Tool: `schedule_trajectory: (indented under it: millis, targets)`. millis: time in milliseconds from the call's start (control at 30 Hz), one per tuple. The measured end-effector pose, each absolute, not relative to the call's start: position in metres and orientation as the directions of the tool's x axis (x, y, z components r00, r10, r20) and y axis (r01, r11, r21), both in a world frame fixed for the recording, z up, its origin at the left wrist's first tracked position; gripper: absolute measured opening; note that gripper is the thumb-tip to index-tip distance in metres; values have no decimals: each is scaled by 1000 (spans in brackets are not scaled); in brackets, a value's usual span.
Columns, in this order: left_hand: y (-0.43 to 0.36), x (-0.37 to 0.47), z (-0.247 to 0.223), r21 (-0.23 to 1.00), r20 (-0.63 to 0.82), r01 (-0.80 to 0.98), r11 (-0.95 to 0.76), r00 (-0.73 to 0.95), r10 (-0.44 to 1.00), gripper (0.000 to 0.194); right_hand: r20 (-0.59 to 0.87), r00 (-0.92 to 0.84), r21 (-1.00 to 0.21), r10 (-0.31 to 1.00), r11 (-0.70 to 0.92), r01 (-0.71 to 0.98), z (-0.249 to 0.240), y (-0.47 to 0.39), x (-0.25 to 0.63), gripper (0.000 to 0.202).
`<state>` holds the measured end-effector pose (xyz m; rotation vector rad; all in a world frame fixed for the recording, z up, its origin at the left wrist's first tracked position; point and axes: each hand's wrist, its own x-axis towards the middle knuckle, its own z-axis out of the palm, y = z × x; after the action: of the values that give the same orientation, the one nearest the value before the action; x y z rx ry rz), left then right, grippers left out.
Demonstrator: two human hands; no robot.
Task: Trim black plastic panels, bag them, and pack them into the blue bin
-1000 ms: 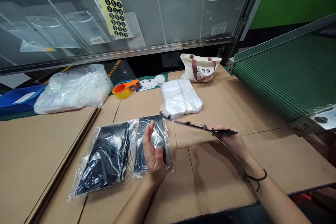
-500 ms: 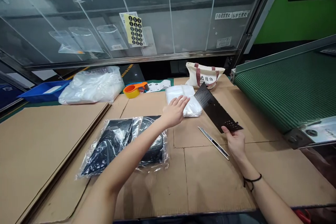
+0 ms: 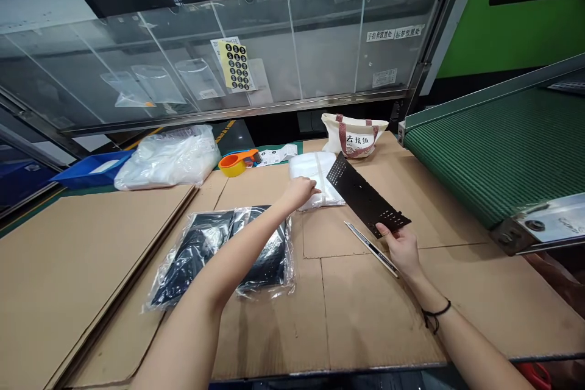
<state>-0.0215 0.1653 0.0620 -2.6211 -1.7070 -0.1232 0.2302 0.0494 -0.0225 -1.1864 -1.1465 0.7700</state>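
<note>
My right hand (image 3: 402, 247) grips the near end of a thin black perforated plate (image 3: 365, 195), thumb on top, holding it tilted above the cardboard. Over the left part of a stack of clear plastic bags (image 3: 326, 180) is my left hand (image 3: 300, 193). Its fingers are curled together; whether a bag is pinched in them is hidden. Below the plate lies a slim utility knife (image 3: 371, 250). Under my left forearm rest black pieces packed in clear plastic (image 3: 205, 244), partly covered by the arm.
Cardboard sheets (image 3: 91, 256) are stacked at the left. Along the back stand a blue tray (image 3: 86, 173), a bulky plastic bag (image 3: 171, 158), an orange-yellow tape dispenser (image 3: 234, 164) and a cloth bag (image 3: 351, 134). A green conveyor belt (image 3: 484, 152) borders the right side.
My left hand has gone from spread fingers to curled ones, moving slightly left and down on the bag stack. The black plate has shifted a little left in my right hand. The view tilted slightly.
</note>
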Motion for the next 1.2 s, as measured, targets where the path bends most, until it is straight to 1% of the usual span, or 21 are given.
schedule_trajectory:
  millis: [67,167,433,700,833,933,1033,1100,1200]
  targets:
    - [169,-21,61,64,38,923,-380,378,925,26,277,272,-960,922,254,116,-25,50,230,47]
    - [172,-22,59,104,-7,931,-349,352,936,18,297,244,-952,923,269,144,-30,50,231,47]
    - [175,-22,55,201,-73,958,-205,224,972,21,350,138,-916,927,308,256,-33,45,231,33]
    - [177,-22,58,314,-65,941,-129,157,985,19,401,90,-867,912,345,360,-24,43,231,28]
    - [176,-21,59,385,-60,918,-90,122,991,17,424,89,-852,901,364,375,-23,42,228,31]
    - [175,-21,59,462,-54,884,-72,109,993,15,430,70,-844,900,373,385,-21,41,225,32]
    - [176,-21,59,570,-34,821,-42,74,997,13,424,40,-838,905,375,397,-19,41,223,31]
    - [177,-21,61,657,-16,754,-13,31,999,15,419,31,-837,908,372,401,-19,41,222,30]
    - [179,-20,66,794,9,607,30,-60,998,18,403,37,-846,915,356,396,-18,41,221,30]
